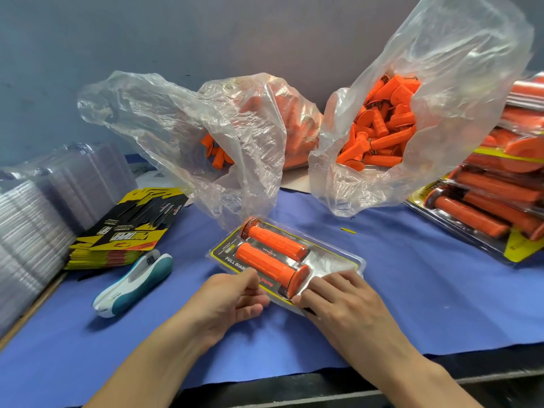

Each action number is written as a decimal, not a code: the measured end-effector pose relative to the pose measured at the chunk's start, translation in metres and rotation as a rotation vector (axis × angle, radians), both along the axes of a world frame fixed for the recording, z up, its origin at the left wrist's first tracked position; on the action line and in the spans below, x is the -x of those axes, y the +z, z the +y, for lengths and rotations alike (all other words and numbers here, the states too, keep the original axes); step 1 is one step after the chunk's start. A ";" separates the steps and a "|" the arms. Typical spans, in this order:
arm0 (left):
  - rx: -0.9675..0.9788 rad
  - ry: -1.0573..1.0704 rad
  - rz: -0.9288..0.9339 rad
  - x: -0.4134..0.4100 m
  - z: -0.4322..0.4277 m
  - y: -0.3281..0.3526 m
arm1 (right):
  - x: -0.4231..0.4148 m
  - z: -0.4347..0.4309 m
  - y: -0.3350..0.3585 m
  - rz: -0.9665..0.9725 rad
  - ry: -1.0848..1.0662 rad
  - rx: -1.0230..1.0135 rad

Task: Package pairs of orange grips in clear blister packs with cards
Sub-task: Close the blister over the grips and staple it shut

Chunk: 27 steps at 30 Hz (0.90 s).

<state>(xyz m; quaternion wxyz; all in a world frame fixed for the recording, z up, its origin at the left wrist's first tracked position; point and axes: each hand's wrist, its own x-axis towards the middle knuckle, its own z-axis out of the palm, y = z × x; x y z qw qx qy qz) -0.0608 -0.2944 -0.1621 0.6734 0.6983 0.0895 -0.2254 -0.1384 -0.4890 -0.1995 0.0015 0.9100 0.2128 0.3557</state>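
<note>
blister pack [332,260] clear, two orange grips [270,262] | left hand [232,298] pinches edge | right hand [338,298] presses

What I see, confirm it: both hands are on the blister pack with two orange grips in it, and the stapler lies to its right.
Wrong side: the head view shows the stapler lying to the left of the blister pack. The left hand and right hand are on it, two orange grips inside.

A packing workbench — bulk bags of grips [379,134], stacked blister shells [26,231], printed cards [129,228].
</note>
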 end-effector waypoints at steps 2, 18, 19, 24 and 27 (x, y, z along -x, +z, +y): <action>-0.012 0.056 -0.015 -0.009 0.007 0.000 | 0.001 -0.002 0.002 -0.012 0.003 -0.014; -0.126 0.198 -0.107 -0.051 0.034 -0.001 | 0.003 -0.002 0.010 0.011 0.011 -0.080; -0.157 0.184 -0.119 -0.052 0.034 -0.001 | 0.004 -0.002 0.010 0.013 0.003 -0.084; -0.175 0.157 -0.135 -0.052 0.034 -0.002 | 0.002 0.002 0.011 0.038 -0.036 -0.076; -0.209 0.132 -0.142 -0.053 0.039 0.000 | 0.001 0.004 0.011 0.081 -0.042 -0.067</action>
